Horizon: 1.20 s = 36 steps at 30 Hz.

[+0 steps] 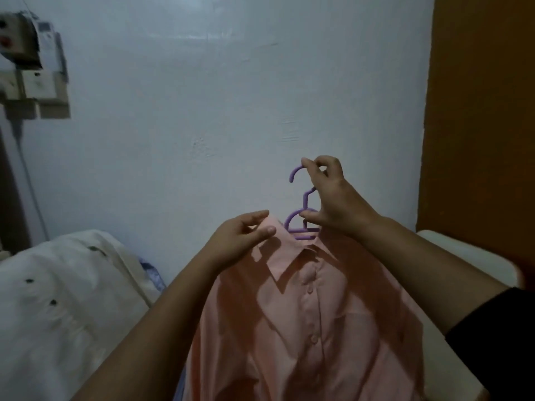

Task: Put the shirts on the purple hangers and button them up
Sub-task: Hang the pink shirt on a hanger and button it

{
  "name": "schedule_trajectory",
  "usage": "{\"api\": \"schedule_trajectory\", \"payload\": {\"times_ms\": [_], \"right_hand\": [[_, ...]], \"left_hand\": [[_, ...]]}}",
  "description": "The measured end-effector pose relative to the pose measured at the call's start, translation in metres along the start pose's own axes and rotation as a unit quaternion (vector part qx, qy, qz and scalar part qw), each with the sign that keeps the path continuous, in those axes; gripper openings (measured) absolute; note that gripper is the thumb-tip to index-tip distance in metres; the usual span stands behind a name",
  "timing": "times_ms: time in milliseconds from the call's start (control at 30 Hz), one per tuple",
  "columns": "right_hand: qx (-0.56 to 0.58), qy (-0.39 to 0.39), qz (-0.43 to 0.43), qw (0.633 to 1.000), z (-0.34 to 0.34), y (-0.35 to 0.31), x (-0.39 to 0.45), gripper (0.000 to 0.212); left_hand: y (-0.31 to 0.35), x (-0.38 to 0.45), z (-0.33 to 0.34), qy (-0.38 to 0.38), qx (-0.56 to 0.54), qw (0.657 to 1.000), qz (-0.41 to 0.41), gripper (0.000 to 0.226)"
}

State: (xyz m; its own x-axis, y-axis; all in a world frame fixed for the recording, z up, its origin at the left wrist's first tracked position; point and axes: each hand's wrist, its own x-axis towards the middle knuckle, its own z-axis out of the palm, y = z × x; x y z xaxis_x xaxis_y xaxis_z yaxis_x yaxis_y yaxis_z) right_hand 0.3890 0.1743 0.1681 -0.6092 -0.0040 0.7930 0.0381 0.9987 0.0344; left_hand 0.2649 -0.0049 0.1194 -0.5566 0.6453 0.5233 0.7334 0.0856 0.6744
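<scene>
A peach-pink button-up shirt (312, 319) hangs on a purple hanger (298, 224), held up in front of a pale wall. Its front placket looks buttoned down the visible length. My right hand (330, 201) grips the hanger at its hook and neck, fingers curled round the purple plastic. My left hand (243, 233) pinches the left side of the collar between thumb and fingers. The hanger's shoulders are hidden inside the shirt.
A white cloth with small dark spots (58, 299) covers a surface at the lower left. A wall-mounted switch box (31, 68) sits at the upper left. An orange-brown panel (480, 111) stands on the right, with a white edge (469, 256) below it.
</scene>
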Motion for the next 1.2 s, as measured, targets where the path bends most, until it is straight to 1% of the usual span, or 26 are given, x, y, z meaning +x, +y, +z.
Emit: {"api": "schedule_trajectory", "payload": {"times_ms": [33,67,100,167,200,267,300,333,400,433,500,533,567,600,700,767,800,867,900,933,1000,1067,1100,1133,1167,1200], "right_hand": [[0.004,0.005,0.001,1.000,-0.005,-0.002,-0.001,0.090],[0.011,0.010,0.002,1.000,-0.010,-0.004,-0.002,0.090],[0.018,0.014,0.003,1.000,-0.015,-0.005,-0.002,0.090],[0.033,0.013,0.002,0.999,-0.024,-0.007,-0.003,0.090],[0.037,0.009,-0.001,0.999,-0.029,-0.008,-0.003,0.090],[0.027,0.003,-0.011,1.000,-0.037,-0.008,-0.002,0.091],[0.014,0.003,-0.017,1.000,-0.041,-0.008,0.000,0.091],[-0.002,0.005,-0.022,1.000,-0.044,-0.007,0.001,0.092],[-0.025,0.013,-0.027,0.999,-0.049,-0.004,0.004,0.092],[-0.028,0.016,-0.027,0.999,-0.051,-0.003,0.007,0.093],[-0.028,0.027,-0.029,0.999,-0.056,-0.001,0.010,0.093],[-0.030,0.034,-0.033,0.998,-0.057,0.000,0.012,0.094],[-0.031,0.043,-0.037,0.998,-0.058,0.000,0.012,0.094],[-0.030,0.051,-0.041,0.997,-0.060,0.000,0.013,0.094],[-0.004,0.078,-0.038,0.996,-0.062,0.002,0.012,0.094],[0.035,0.083,-0.006,0.996,-0.060,0.005,0.009,0.092],[0.054,0.083,0.019,0.995,-0.058,0.007,0.006,0.091],[0.054,0.082,0.057,0.994,-0.054,0.015,-0.005,0.088],[0.028,0.080,0.061,0.994,-0.051,0.021,-0.013,0.085],[-0.010,0.076,0.055,0.996,-0.049,0.027,-0.020,0.083],[-0.101,0.061,0.022,0.993,-0.045,0.038,-0.032,0.078],[-0.160,0.062,0.001,0.985,-0.041,0.046,-0.038,0.072],[-0.169,0.076,0.001,0.983,-0.040,0.048,-0.040,0.069],[-0.168,0.096,0.002,0.981,-0.040,0.050,-0.040,0.065],[-0.164,0.112,0.006,0.980,-0.041,0.052,-0.039,0.063],[-0.162,0.118,0.010,0.980,-0.042,0.054,-0.038,0.062]], "left_hand": [[0.004,-0.001,0.001,0.006,0.047,0.999,0.003,0.040],[0.008,-0.001,0.002,0.017,0.063,0.998,0.009,0.041],[0.012,-0.003,0.002,0.032,0.056,0.998,0.020,0.037],[0.017,-0.007,0.001,0.048,0.000,0.998,0.035,0.022],[0.019,-0.010,-0.001,0.047,-0.049,0.997,0.035,0.016],[0.024,-0.014,-0.006,0.034,-0.151,0.988,0.026,0.020],[0.026,-0.015,-0.009,0.024,-0.181,0.983,0.018,0.022],[0.027,-0.015,-0.012,0.016,-0.188,0.982,0.012,0.022],[0.028,-0.012,-0.017,0.006,-0.165,0.986,0.007,0.024],[0.029,-0.011,-0.019,-0.001,-0.141,0.990,-0.001,0.031],[0.033,-0.007,-0.021,-0.023,-0.033,0.999,-0.003,0.050],[0.036,-0.005,-0.021,-0.034,0.024,0.999,0.007,0.045],[0.039,-0.004,-0.020,-0.038,0.054,0.998,0.015,0.033],[0.042,-0.003,-0.019,-0.027,0.056,0.998,0.014,0.027],[0.045,0.002,-0.019,0.038,-0.017,0.999,-0.032,0.032],[0.045,0.004,-0.020,0.059,-0.069,0.995,-0.046,0.030],[0.046,0.005,-0.021,0.065,-0.090,0.993,-0.045,0.026],[0.048,0.006,-0.027,0.078,-0.118,0.990,-0.023,0.017],[0.048,0.007,-0.030,0.091,-0.127,0.988,-0.010,0.020],[0.046,0.009,-0.033,0.106,-0.126,0.986,0.002,0.023],[0.042,0.013,-0.039,0.143,-0.082,0.986,0.038,0.030],[0.039,0.016,-0.040,0.178,-0.017,0.979,0.102,0.034],[0.038,0.015,-0.039,0.190,0.024,0.970,0.151,0.029],[0.038,0.016,-0.039,0.199,0.082,0.954,0.209,0.020],[0.038,0.015,-0.038,0.201,0.155,0.932,0.260,0.017],[0.037,0.015,-0.039,0.198,0.226,0.905,0.303,0.023]]}}
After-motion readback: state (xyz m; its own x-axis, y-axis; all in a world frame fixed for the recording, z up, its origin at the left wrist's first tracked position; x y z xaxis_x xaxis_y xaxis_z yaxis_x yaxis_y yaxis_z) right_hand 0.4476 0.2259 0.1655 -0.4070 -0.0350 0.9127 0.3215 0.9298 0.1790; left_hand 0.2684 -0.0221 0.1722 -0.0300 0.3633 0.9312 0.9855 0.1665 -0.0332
